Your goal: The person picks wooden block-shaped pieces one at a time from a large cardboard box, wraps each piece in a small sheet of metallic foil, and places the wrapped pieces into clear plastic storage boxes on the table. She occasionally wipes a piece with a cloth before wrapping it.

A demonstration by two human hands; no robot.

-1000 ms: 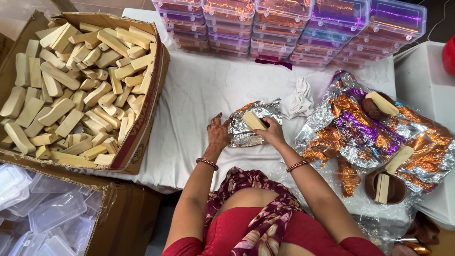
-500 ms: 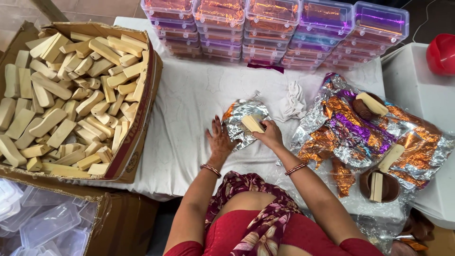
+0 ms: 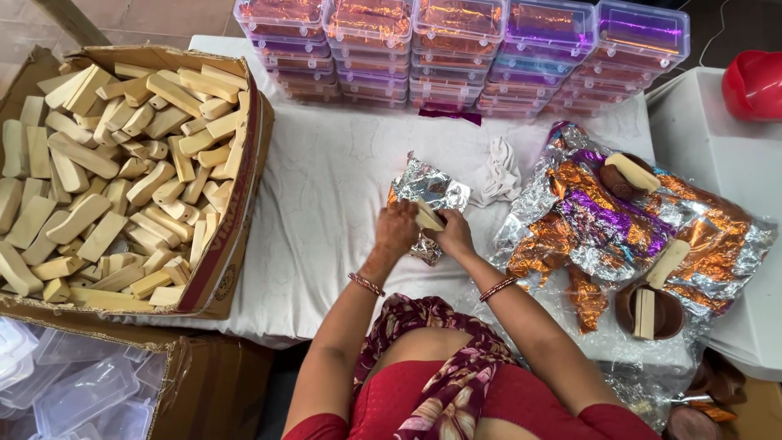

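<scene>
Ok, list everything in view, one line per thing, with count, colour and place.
box: one, brown cardboard, left on the table.
blocks: many, pale tan, piled in the box.
table: one, white-covered, centre.
foil sheet: one, silver, centre, under the hands.
block: one, tan, on the foil sheet between the hands.
cloth: one, white, right of the foil sheet.
foil pile: many sheets, orange, purple and silver, right.
clay bowls: two, brown, on the foil pile, holding blocks.
tubs: many, clear, stacked along the far edge.
empty tubs: several, clear, lower left.
left hand: on the foil sheet.
right hand: on the block.
</scene>
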